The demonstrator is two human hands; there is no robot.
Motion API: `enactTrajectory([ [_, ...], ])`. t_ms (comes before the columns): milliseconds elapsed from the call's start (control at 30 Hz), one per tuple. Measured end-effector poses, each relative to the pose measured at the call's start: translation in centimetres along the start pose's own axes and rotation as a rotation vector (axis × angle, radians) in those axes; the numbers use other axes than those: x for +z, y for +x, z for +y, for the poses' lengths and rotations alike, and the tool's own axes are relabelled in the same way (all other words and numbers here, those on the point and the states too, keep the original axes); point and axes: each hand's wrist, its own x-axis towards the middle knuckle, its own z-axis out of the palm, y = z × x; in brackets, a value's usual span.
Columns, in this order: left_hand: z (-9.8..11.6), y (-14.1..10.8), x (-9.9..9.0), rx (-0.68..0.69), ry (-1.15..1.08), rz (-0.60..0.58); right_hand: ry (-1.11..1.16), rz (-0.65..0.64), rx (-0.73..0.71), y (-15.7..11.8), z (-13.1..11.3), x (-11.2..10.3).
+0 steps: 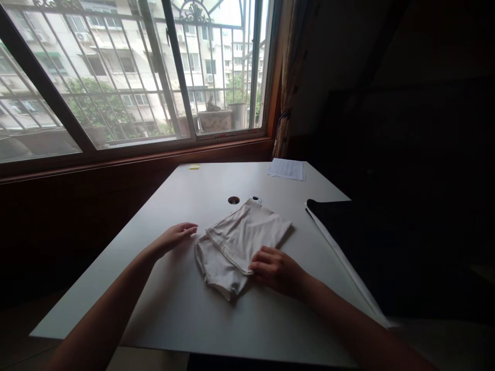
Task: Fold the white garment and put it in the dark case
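Note:
A white cloth garment (247, 232) lies folded on the white table (170, 304), with one layer turned over the other. What kind of garment it is I cannot make out. My right hand (276, 270) pinches the garment's folded edge at its lower right corner. My left hand (176, 239) hovers or rests just left of the garment, apart from it, its fingers stretched out and holding nothing.
Behind the garment are a round hole (233, 200) in the tabletop and a small round item (256, 199). Papers (286, 169) and a yellow sticky note (194, 167) lie at the far edge. Black cloth (348, 232) covers the right side. A barred window (135, 77) stands beyond.

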Motion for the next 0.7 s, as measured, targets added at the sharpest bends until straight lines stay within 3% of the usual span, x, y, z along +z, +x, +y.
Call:
enactTrajectory([
  [167,2.7,2.7,3.2,0.063,0.058,-0.016,0.141,0.151,0.101,-0.4,0.2,0.0],
  [467,2.4,2.4,3.5,0.005,-0.019,-0.007,0.242,0.383,0.278,0.0,-0.3,-0.5],
  [700,2.2,1.8,3.8,0.040,0.126,0.018,0.198,0.433,0.214,0.0,-0.4,-1.1],
])
